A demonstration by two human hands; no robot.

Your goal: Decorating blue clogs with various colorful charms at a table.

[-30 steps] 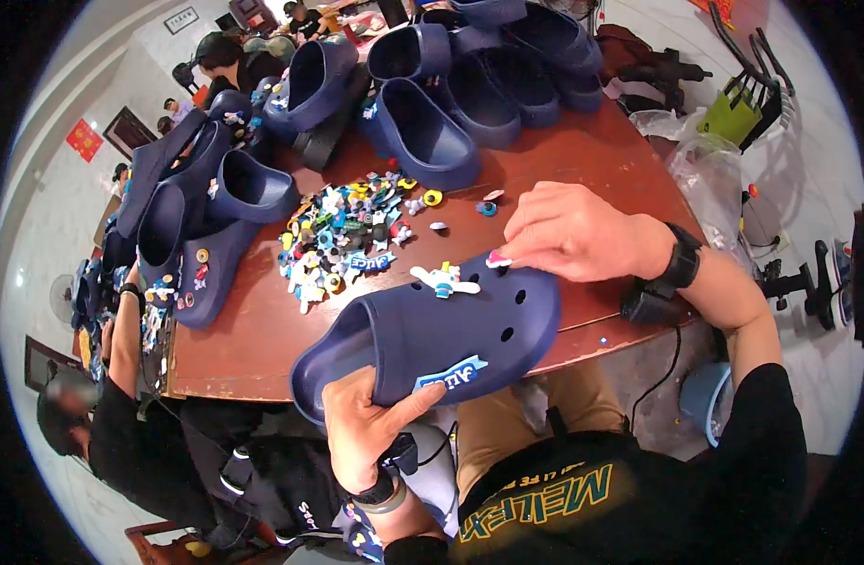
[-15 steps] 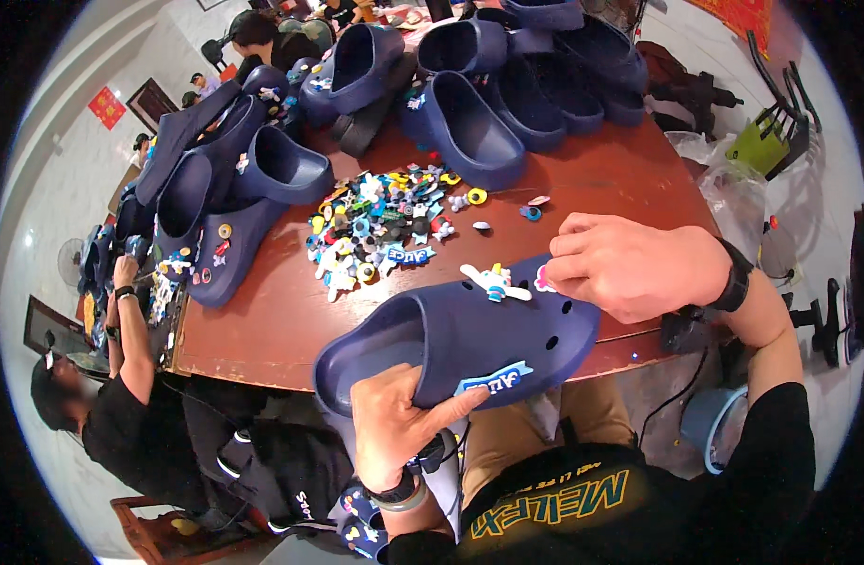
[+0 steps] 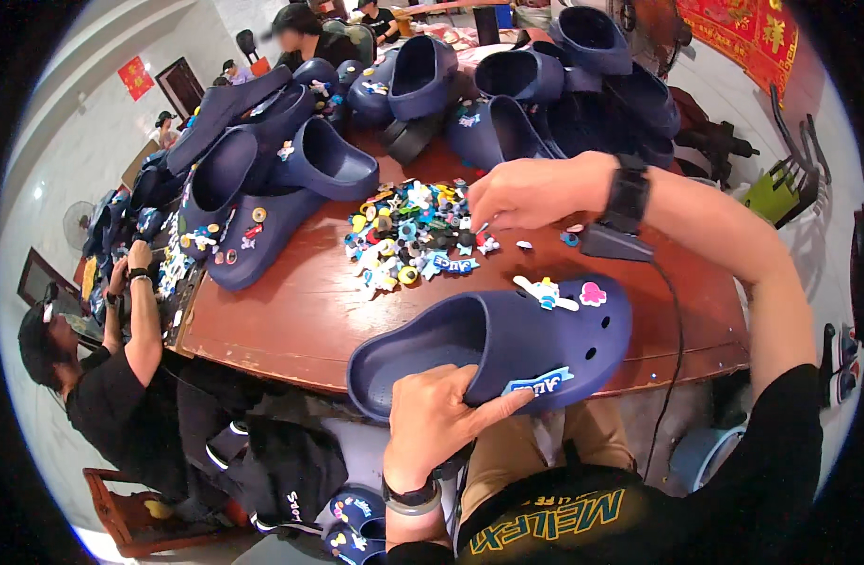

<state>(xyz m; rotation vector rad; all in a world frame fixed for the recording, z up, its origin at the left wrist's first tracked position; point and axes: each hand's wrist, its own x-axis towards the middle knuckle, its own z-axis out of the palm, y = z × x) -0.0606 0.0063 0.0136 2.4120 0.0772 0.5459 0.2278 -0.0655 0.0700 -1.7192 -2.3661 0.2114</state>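
A navy clog (image 3: 564, 330) lies tilted at the table's front edge, its toe to the right. My left hand (image 3: 443, 410) grips its near side, thumb along the upper and fingers hidden in the foot opening. On the upper sit a white winged figure charm (image 3: 547, 294), a pink charm (image 3: 593, 294) and a blue banner charm (image 3: 537, 382); several holes show bare. Past the clog, my right hand (image 3: 526, 196) is over the right side of a heap of shoe charms (image 3: 403, 235). Its fingertips are pinched together, and what they hold is too small to name.
Navy clogs are piled along the table's far side, some with charms, like the left one (image 3: 262, 240). A black cable (image 3: 677, 330) hangs from my right wrist device. At the left, a co-worker (image 3: 107, 358) handles things at another table. A blue bucket (image 3: 705, 460) stands below right.
My right hand has left the pink charm on the clog and moved left and away to the charm heap. My left hand still holds the clog. The view has shifted.
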